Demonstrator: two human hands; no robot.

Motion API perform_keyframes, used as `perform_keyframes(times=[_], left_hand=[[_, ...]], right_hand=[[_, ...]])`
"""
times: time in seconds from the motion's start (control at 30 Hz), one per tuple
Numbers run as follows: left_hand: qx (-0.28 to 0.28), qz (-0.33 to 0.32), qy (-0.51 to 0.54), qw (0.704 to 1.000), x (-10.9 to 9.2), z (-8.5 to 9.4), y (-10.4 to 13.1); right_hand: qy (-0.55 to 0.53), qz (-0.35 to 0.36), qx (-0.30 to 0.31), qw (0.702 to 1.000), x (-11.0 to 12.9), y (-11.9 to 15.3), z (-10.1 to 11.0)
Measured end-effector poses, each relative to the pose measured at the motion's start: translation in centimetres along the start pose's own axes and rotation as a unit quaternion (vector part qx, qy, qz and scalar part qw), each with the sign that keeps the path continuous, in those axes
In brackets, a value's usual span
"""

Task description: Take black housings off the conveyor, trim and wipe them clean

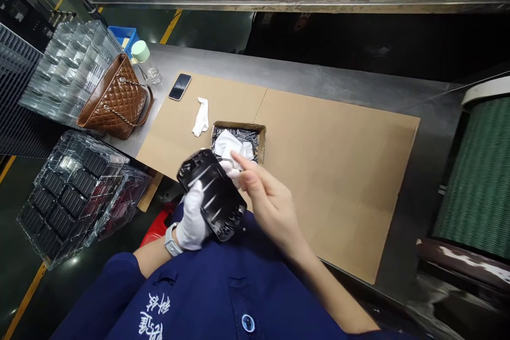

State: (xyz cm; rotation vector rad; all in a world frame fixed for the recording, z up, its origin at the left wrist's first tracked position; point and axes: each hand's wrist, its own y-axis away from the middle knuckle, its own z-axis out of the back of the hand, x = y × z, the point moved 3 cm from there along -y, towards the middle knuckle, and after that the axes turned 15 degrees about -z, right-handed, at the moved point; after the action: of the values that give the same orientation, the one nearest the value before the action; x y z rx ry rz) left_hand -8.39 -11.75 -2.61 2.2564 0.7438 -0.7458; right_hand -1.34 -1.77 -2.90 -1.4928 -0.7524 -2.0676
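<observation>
My left hand [192, 220], in a white glove with a watch at the wrist, grips a black plastic housing [217, 191]. The glossy housing has rounded corners and raised ribs, and it is tilted in front of my body. White glove fingertips show past its far edge. My bare right hand [274, 204] is by the housing's upper right side, close to those fingertips. Its index finger is stretched out and apart from the thumb; the other fingers are mostly hidden. Just beyond is a small cardboard box [262, 143] of small dark parts [243, 134], with a crumpled white cloth [229, 143] on top.
Cardboard [334, 170] covers much of the metal table [279, 69]. A white cloth piece [202, 117], a phone [180, 87], a bottle [149, 66] and a brown handbag [117, 98] lie leftward. Clear trays of black housings [67, 196] stand at left; a green ribbed chair [478, 175] is at right.
</observation>
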Motion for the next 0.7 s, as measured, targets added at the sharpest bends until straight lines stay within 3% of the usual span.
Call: perform_keyframes(times=[0.1,0.17,0.23,0.33,0.43,0.5,0.57,0.63,0.7], left_hand=[[0.002,-0.021,0.087,0.996,-0.7,0.0,-1.0],[-0.019,-0.026,0.109,0.993,-1.2,0.2,-1.7],[-0.023,-0.026,0.120,0.992,-1.6,0.4,-2.1],[-0.018,-0.038,0.120,0.992,-1.8,0.7,-2.5],[-0.045,-0.050,0.108,0.992,-1.6,1.4,-2.9],[-0.046,-0.037,0.102,0.993,-1.3,1.7,-3.1],[-0.034,-0.021,0.097,0.995,-1.0,1.7,-3.2],[-0.020,-0.017,0.085,0.996,-0.8,1.6,-3.1],[-0.018,-0.029,0.057,0.998,-0.8,1.4,-2.8]], right_hand=[[0.027,-0.076,-0.041,0.996,-6.6,-1.7,-0.2],[0.113,-0.157,0.030,0.981,-12.2,-2.6,-1.4],[0.141,-0.199,0.059,0.968,-16.9,-3.0,-2.4],[0.144,-0.218,0.056,0.964,-19.7,-2.5,-2.9],[0.084,-0.194,0.094,0.973,-16.9,-1.2,-2.6],[-0.034,-0.157,0.189,0.969,-12.9,-0.3,-2.6],[-0.152,-0.130,0.289,0.936,-8.7,0.6,-2.8],[-0.205,-0.124,0.320,0.916,-5.5,0.8,-3.0],[-0.236,-0.125,0.314,0.911,-3.8,0.7,-3.4]])
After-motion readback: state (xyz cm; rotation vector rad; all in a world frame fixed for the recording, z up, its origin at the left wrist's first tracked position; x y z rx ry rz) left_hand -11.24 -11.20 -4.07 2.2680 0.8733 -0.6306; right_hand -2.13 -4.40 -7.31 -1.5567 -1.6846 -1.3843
